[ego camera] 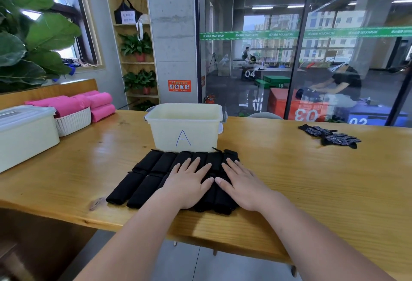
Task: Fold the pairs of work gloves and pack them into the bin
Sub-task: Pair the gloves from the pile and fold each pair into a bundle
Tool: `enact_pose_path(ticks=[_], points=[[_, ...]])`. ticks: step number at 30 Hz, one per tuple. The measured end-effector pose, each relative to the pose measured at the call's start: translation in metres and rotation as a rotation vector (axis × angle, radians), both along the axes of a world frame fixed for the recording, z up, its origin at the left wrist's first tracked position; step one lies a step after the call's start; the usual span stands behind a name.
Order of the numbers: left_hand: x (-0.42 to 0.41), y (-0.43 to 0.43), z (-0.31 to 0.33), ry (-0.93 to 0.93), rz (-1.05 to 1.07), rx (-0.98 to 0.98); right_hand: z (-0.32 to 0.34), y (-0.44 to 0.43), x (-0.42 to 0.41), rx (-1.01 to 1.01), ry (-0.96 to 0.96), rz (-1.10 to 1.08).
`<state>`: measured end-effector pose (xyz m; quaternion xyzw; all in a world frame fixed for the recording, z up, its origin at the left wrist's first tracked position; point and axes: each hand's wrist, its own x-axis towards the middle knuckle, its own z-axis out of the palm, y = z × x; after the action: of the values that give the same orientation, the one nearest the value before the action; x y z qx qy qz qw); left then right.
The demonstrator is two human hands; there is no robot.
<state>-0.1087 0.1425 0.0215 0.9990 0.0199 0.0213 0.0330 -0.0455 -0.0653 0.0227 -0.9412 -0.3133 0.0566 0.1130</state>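
Several folded black work gloves (142, 178) lie side by side in a row on the wooden table (312, 187), right in front of a cream bin (185, 126) marked with a blue "A". My left hand (189, 180) and my right hand (240, 182) rest flat on the right part of the row, fingers straight, thumbs nearly touching. A loose pair of dotted black gloves (332, 136) lies unfolded at the far right of the table. I cannot see the bottom of the bin.
A lidded cream box (24, 133) stands at the table's left edge, with a white basket (73, 121) of pink rolled cloths (98, 104) behind it. A glass wall runs behind the table. The table's front edge is close to me.
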Motion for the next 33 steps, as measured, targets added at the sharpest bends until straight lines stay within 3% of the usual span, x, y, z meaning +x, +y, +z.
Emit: enact_pose_path(ticks=[4,16,33], points=[[-0.002,-0.008,0.016,-0.028,0.009,-0.04,0.018,-0.011,0.001,0.08,0.028,0.003],[0.023,-0.077,0.036,0.004,-0.111,-0.008,0.038,-0.09,0.019,0.054,-0.059,-0.115],[0.091,-0.232,0.008,0.059,-0.313,0.004,0.005,-0.246,0.044,-0.019,-0.128,-0.42]])
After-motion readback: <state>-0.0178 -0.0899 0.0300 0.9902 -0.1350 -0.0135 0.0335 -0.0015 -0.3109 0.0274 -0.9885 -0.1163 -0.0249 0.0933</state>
